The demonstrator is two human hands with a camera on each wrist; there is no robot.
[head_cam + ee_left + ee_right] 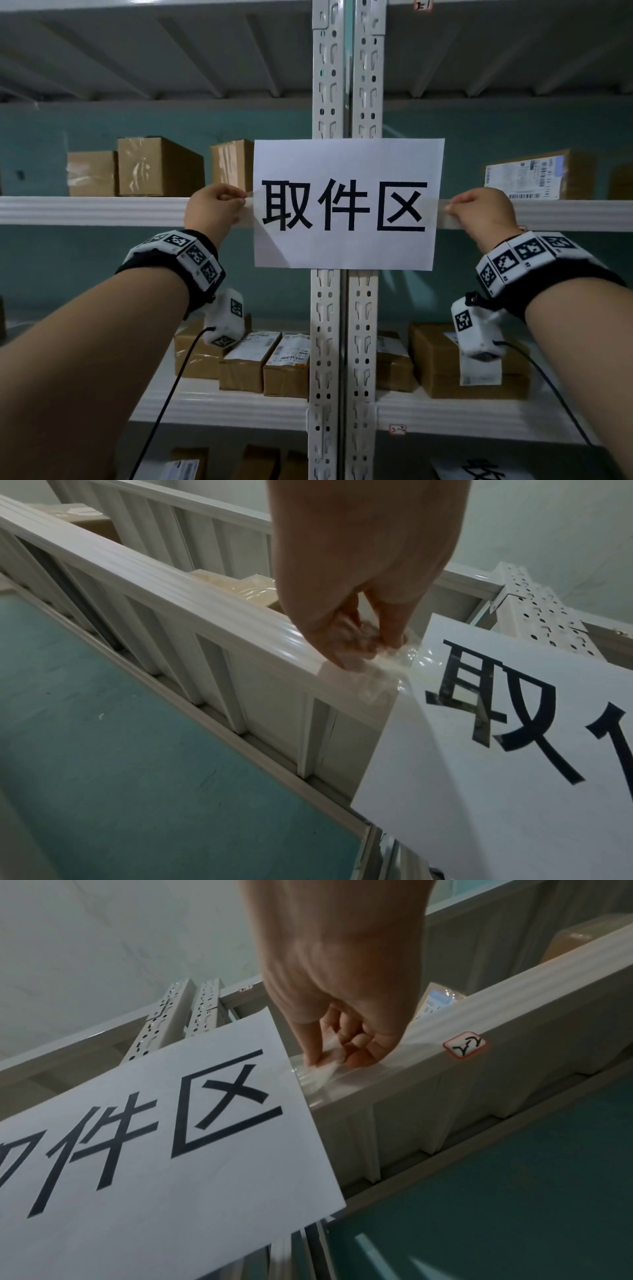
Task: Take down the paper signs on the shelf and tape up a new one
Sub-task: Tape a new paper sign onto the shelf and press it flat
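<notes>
One paper sign (347, 204) reading "取件区" lies flat across the two upright posts (346, 85) of the shelf (85, 209), level with its middle beam. Two hands work at it. Left of the sign, the left hand (214, 209) has its grip closed, pinching crumpled clear tape (383, 666) at the sign's edge. Right of the sign, the right hand (479, 214) pinches a second tape strip (320, 1069). Only the right wrist view shows a small red-bordered label (465, 1045) on the beam, its handwriting unclear.

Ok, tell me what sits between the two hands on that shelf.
The paper sign spans the gap between left hand and right hand, seen in the head view.
</notes>
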